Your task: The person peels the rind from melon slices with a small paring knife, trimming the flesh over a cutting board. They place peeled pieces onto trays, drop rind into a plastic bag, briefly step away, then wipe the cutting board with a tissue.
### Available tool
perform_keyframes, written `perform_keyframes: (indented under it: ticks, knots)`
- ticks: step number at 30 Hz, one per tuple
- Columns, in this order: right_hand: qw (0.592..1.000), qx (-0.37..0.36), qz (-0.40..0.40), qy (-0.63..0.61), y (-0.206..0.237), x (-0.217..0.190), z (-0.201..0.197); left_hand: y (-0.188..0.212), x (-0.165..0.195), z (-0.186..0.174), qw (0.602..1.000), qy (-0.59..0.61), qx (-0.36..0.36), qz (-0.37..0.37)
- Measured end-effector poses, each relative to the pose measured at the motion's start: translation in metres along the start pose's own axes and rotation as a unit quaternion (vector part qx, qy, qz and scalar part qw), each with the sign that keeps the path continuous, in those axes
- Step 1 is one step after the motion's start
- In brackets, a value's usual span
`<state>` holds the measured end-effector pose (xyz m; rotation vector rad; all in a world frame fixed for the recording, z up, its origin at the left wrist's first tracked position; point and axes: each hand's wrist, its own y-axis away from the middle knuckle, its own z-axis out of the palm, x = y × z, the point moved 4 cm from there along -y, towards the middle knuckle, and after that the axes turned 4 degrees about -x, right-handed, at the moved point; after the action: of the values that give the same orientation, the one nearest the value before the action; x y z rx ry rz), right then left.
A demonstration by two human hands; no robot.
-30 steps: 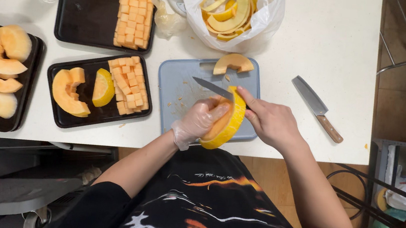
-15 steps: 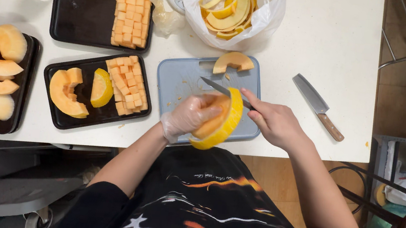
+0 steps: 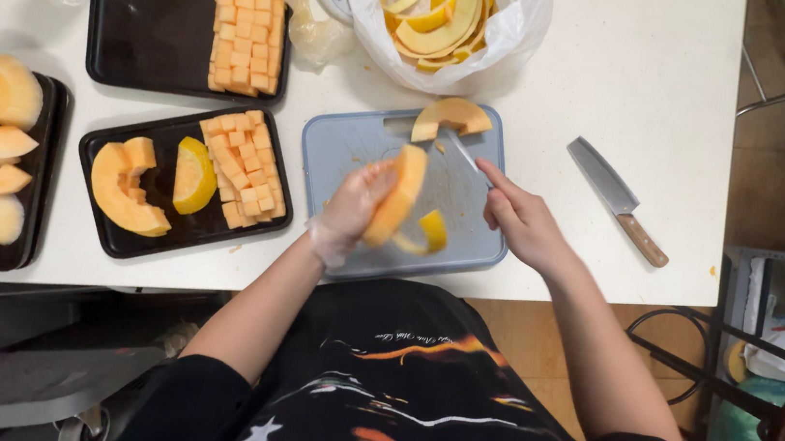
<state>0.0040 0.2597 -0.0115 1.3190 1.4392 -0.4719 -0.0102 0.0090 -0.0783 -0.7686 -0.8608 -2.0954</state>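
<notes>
Orange melon flesh fills the scene as your gloved left hand (image 3: 350, 211) grips a melon wedge (image 3: 398, 195) on edge above the blue cutting board (image 3: 342, 147), lifted so the blade can run under it. Your bare right hand (image 3: 520, 226) is closed around a thin knife (image 3: 463, 152), its tip angled toward the wedge. A curl of yellow rind (image 3: 430, 229) hangs just below, seemingly part-severed; the blur hides the join. Another wedge (image 3: 452, 115) waits at the board's far edge. A cleaver (image 3: 616, 200) lies to your right, clear of the work. Cubes and peeled pieces sit on a black tray (image 3: 94, 148) to your left; peelings fill a white bag (image 3: 510, 29).
</notes>
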Motion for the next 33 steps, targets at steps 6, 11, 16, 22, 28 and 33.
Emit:
perform_keyframes:
  ticks: [6, 11, 16, 22, 28, 33]
  knots:
    - [0.987, 0.114, 0.110, -0.010, -0.024, 0.078, 0.065, -0.022, -0.025, -0.044, 0.968, -0.131, 0.208, 0.046]
    - [0.977, 0.070, 0.128, 0.159, 0.006, 0.089, 0.085, 0.000, -0.022, -0.046, 0.858, -0.464, 0.219, 0.013]
    - [0.960, 0.086, 0.137, 0.227, 0.009, 0.081, 0.093, 0.012, -0.016, -0.041, 0.728, -0.658, 0.190, -0.030]
    - [0.969, 0.073, 0.152, 0.183, 0.002, 0.074, 0.102, 0.029, -0.019, -0.049, 0.695, -0.688, 0.209, 0.011]
    - [0.978, 0.163, 0.059, -0.112, -0.038, 0.023, 0.061, 0.064, -0.010, -0.058, 0.761, -0.600, 0.233, 0.078]
    - [0.942, 0.278, -0.013, -0.186, -0.137, -0.071, -0.013, 0.080, 0.001, -0.070, 0.770, -0.590, 0.234, 0.057]
